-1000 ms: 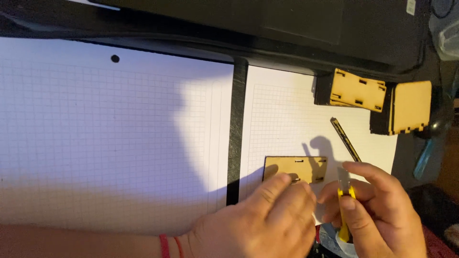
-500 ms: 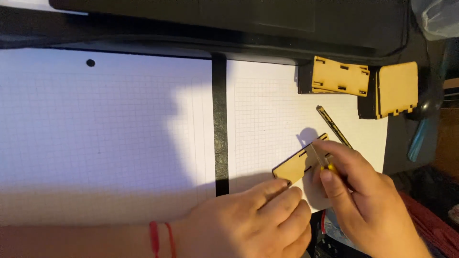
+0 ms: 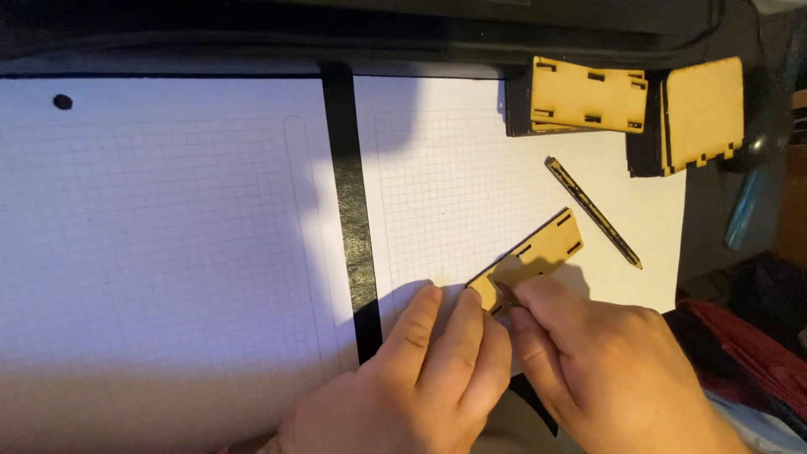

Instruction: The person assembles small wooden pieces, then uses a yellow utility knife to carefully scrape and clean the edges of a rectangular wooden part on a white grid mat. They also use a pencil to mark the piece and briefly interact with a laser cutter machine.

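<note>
Plainly, piece in hand: a thin, flat, pale-brown wooden panel with cut slots (image 3: 535,256) lies slantwise on the white gridded cutting mat (image 3: 445,185), its lower-left end under the hands.
Left hand: the left hand (image 3: 412,387) rests knuckles-up on the mat, fingers (image 3: 458,336) together and pressed beside the panel's lower corner.
Right hand: the right hand (image 3: 605,370) pinches that same corner; whether it also holds a small tool, I cannot tell.
Likely handling: light and stiff, I judge, yet brittle at the slots and tabs; the long plain edges look the safest hold, not the notched ends.
Surface: smooth board on smooth mat, so it may slide under a sideways push.
Nearby: a dark slim pencil-like tool (image 3: 593,212) lies just beside the panel, apart from it; two boxy wooden assemblies with dark sides (image 3: 588,97) stand at the mat's far edge.
Hidden: the panel's lower corner and both thumbs are covered.
Cut off: both wrists leave the frame's bottom; the dim right margin of the worktop is hard to read.
</note>
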